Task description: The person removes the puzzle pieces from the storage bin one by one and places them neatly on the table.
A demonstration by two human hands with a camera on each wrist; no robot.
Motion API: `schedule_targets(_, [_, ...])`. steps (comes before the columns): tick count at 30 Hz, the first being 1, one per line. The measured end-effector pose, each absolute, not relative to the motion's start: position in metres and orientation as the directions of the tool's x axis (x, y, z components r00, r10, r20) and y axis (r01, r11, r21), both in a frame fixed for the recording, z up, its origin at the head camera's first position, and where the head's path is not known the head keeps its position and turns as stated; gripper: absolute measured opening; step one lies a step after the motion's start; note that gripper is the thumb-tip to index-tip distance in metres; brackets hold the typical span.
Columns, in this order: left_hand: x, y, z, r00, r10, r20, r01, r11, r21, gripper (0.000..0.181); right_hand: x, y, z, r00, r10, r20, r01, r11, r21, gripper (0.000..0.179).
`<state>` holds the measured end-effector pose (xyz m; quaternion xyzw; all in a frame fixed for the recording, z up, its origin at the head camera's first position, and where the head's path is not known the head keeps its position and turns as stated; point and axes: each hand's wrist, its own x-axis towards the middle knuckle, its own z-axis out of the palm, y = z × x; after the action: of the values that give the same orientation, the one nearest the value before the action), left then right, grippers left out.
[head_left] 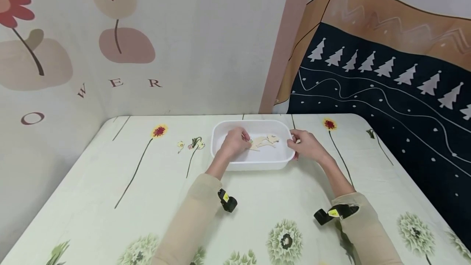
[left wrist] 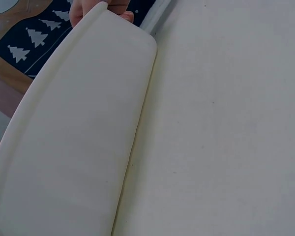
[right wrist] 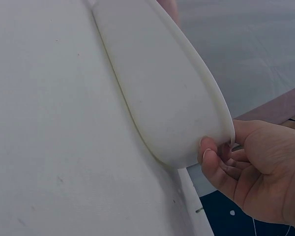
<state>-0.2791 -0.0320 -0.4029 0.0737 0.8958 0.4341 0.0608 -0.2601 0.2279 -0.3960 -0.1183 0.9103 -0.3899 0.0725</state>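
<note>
A white plastic tub with rounded corners stands on the table. Inside it lie thin, cream-coloured flat pieces with an irregular outline, a greenish spot near their left end. My left hand reaches over the near rim into the tub, its bent fingers pinching the left end of these pieces. My right hand grips the tub's right end. In the right wrist view, the right hand has its thumb at the rim and its fingers curled beneath. The left wrist view mostly shows the tub's outer side.
A pale tablecloth printed with flowers covers the table. Behind its far edge rises a light wall with flower prints and letters. A dark hanging with white trees borders the right side. Small black cameras sit on both wrists.
</note>
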Motion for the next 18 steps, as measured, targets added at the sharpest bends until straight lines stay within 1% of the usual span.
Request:
schedule_targets(9, [-0.2814,-0.0323,-0.4033,-0.988,0.153,-0.011,0.081,0.584,0.808,0.008,-0.2617,0.2278,-0.3963,-0.962,-0.268,-0.048,-0.150,0.668,-0.728,0.043])
schedule_targets(18, [-0.2768,-0.0320,-0.3975,-0.986,0.128,0.102,0.155,0.531,0.833,0.005,-0.2612,0.2283,-0.3972,-0.962,-0.268,-0.046,-0.149,0.662,-0.734,0.041])
